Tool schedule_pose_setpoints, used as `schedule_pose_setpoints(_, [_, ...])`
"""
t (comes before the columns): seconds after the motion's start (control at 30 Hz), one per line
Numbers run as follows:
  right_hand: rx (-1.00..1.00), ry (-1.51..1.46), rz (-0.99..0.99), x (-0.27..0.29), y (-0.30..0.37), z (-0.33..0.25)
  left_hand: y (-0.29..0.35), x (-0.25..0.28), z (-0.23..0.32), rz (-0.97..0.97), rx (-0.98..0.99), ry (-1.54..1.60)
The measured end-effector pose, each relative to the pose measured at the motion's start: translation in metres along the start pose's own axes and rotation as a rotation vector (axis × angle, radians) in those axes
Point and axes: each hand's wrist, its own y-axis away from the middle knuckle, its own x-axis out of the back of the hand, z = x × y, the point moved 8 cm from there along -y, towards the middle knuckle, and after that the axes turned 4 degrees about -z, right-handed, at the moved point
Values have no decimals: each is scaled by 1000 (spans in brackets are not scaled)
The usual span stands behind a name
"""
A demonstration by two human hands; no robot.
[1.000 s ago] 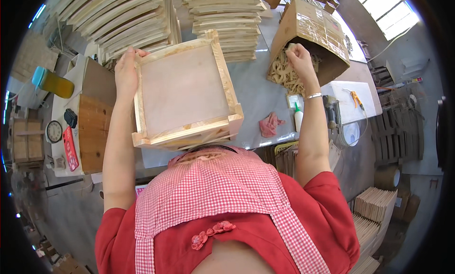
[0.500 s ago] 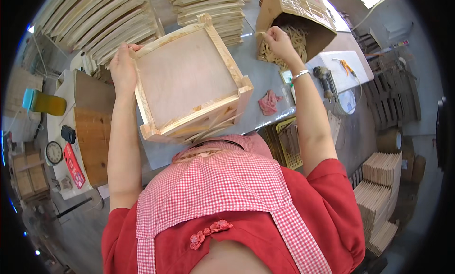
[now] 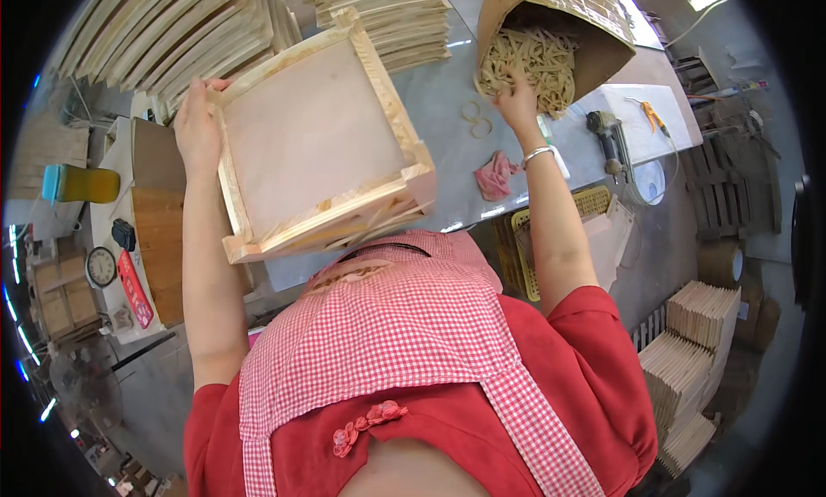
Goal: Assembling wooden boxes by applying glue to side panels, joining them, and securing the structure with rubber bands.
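Note:
My left hand grips the far left edge of a shallow wooden box with a pale, smooth panel inside its raised frame. The box stands tilted above the grey worktable, and thin strips cross its near side. My right hand is at the mouth of a cardboard carton lying on its side. Its fingers are closed against a heap of tan rubber bands; how many they hold I cannot tell. Two loose bands lie on the table left of that hand.
Stacked wooden frames fill the far left, with another stack beyond the box. A pink cloth, a nail gun and an orange air blow gun lie at the right. Below them is a yellow basket.
My right hand has moved from the carton's left edge into the rubber bands. Two loose bands now show on the table. The wooden box has shifted left in view, with my left hand still on it.

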Motion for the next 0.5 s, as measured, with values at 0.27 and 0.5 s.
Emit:
schedule_pose_setpoints(0.27, [-86,487,-396,-100,52,109,3,12,-2,9,34,-127])
schedule_pose_setpoints(0.5, [-9,416,-800,-133,37,112,6,14,-16,19,200,251])
